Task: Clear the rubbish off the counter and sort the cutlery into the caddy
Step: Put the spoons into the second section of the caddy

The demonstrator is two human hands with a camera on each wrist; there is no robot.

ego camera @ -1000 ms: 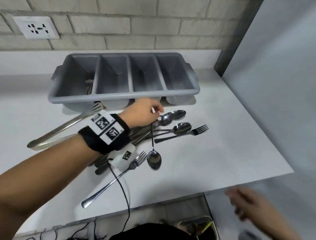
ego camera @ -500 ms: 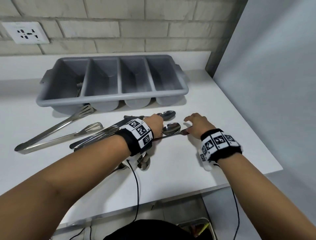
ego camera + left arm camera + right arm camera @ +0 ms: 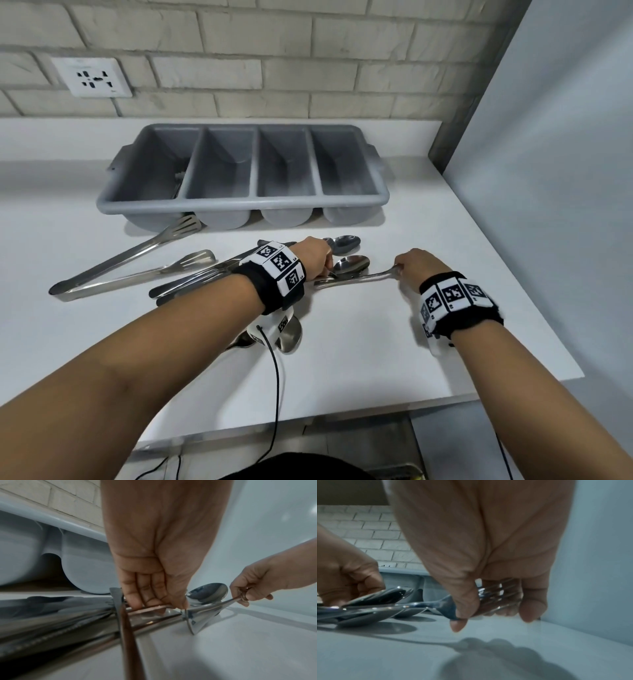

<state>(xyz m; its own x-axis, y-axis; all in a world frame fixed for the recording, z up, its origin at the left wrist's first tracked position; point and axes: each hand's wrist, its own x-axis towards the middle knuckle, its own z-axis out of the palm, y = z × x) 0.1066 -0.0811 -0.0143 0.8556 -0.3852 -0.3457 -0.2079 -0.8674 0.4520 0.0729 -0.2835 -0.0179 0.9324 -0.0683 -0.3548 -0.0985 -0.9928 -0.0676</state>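
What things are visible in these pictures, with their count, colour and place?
caddy: one, grey, four compartments, at the counter's back by the brick wall; the leftmost holds some cutlery.
tongs: one pair, steel, on the counter left of the cutlery pile.
spoons: at least three, steel, in front of the caddy; others hidden.
fork: one, steel, tines pinched by the right hand.
knives: several, steel, under the left wrist; count unclear.
wall socket: one, white, on the wall.
counter: one, white.
hands: left hand holds cutlery handles; right hand holds the fork.
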